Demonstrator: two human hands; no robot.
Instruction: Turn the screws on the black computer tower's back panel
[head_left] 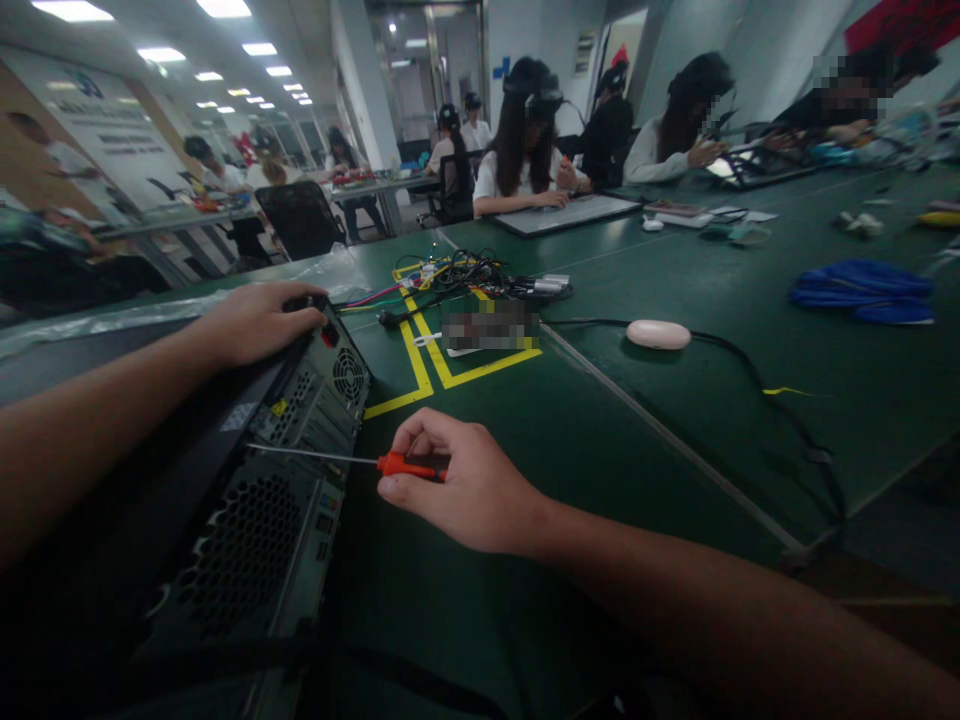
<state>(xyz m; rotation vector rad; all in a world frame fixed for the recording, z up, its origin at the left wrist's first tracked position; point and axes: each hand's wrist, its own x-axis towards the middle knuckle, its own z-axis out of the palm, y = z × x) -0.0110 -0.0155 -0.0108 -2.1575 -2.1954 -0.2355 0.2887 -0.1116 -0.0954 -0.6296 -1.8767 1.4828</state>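
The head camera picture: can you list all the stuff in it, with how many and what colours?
Computer case: 1, black with grey back, left
Screwdriver: 1, orange handle and silver shaft, tip at the case
Tabletop: 1, green, under the case
Cable pile: 1, mostly black, centre
Tape: several strips, yellow, centre
Blurred-out thing: 1, colour unclear, by the tape
Oval thing: 1, pale pink, right of the tape
Long cable: 1, black, right
Bundle: 1, blue, far right
Flat panel: 1, grey, far side
People: several, white or dark tops, background
Chairs: several, black, background
Ceiling lights: many, white, upper left
Banner: 1, red, upper right
Left hand: 1, bare, on the case
Right hand: 1, bare, holding the screwdriver
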